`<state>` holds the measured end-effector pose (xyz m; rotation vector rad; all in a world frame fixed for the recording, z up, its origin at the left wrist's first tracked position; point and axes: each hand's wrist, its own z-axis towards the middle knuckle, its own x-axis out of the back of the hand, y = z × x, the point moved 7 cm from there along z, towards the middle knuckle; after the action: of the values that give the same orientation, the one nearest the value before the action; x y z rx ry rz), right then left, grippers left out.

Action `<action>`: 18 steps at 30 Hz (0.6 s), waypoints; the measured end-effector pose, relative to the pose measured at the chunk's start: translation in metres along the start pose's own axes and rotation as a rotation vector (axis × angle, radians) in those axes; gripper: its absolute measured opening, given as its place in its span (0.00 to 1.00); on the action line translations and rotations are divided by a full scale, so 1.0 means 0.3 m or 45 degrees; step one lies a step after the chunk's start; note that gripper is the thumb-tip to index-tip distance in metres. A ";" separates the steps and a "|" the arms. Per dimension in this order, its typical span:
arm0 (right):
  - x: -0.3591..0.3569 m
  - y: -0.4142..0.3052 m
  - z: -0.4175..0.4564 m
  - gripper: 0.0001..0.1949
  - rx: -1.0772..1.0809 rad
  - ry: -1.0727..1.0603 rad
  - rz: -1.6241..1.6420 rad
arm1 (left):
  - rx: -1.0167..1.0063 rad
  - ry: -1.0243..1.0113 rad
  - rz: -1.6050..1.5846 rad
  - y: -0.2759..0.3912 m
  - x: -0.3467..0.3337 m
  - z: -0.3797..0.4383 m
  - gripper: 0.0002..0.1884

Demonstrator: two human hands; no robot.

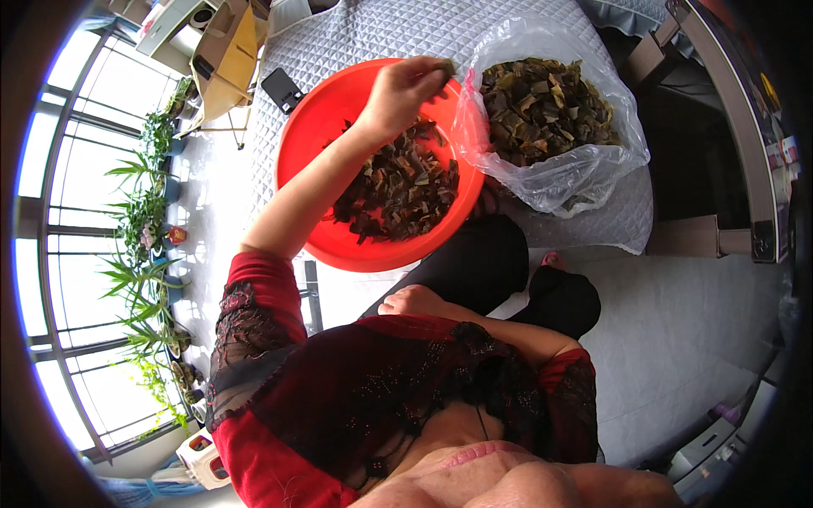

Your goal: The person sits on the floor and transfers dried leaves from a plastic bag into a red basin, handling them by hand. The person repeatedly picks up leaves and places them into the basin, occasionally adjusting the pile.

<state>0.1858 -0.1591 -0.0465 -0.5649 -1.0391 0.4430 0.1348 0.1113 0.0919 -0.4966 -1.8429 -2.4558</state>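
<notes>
My left hand (413, 89) is over the far rim of a red plastic basin (305, 140), its fingertips pinching a small dark leaf piece (450, 67). Many brown and dark green dried leaf pieces (406, 184) lie in the basin. Just right of the basin, an open clear plastic bag (591, 171) with a pink edge holds a larger heap of similar leaf pieces (546, 108). My right hand (413, 300) rests near my lap, below the basin, with its fingers curled; whether anything is inside them is hidden.
A quilted grey cover (381, 28) lies under the basin and bag. A black phone-like object (281, 89) lies at the basin's upper left. Dark wooden furniture (730, 95) stands at right. Potted plants (149, 216) line the windows at left, near a yellow chair (232, 63).
</notes>
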 end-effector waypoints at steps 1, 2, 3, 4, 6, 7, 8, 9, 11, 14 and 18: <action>0.001 -0.001 -0.001 0.09 -0.001 0.009 -0.003 | -0.098 -0.077 0.022 0.057 -0.041 0.015 0.14; -0.001 -0.001 0.000 0.09 0.000 0.007 -0.011 | -0.068 -0.140 -0.044 0.088 -0.076 0.021 0.15; -0.003 -0.001 -0.001 0.09 0.000 0.007 -0.018 | -0.037 -0.207 -0.111 0.107 -0.107 0.022 0.16; -0.005 0.000 -0.002 0.09 0.001 0.008 -0.025 | -0.038 -0.204 -0.094 0.113 -0.114 0.025 0.14; -0.004 0.005 -0.006 0.09 0.005 0.034 -0.008 | -0.080 -0.102 0.202 0.060 -0.075 0.026 0.12; 0.000 0.004 -0.003 0.09 0.013 0.051 0.001 | -0.102 -0.050 0.357 0.027 -0.048 0.016 0.11; 0.002 0.000 -0.001 0.09 0.021 0.042 -0.018 | -0.105 0.039 0.564 -0.005 -0.013 -0.009 0.09; 0.009 -0.011 0.003 0.09 0.034 0.032 -0.033 | -0.102 -0.017 0.759 -0.059 0.010 -0.038 0.09; 0.011 -0.013 0.004 0.09 0.034 0.025 -0.055 | -0.062 -0.173 1.031 -0.186 0.036 -0.103 0.10; 0.001 -0.009 0.005 0.09 0.021 0.040 -0.050 | 0.127 -0.449 1.249 -0.329 0.040 -0.216 0.12; -0.008 0.001 0.002 0.09 -0.007 0.059 -0.030 | 0.365 -0.650 1.406 -0.423 0.029 -0.279 0.15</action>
<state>0.1842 -0.1604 -0.0481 -0.5647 -1.0023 0.4049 0.0797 0.0718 -0.0446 -1.6513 -1.3476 -1.3653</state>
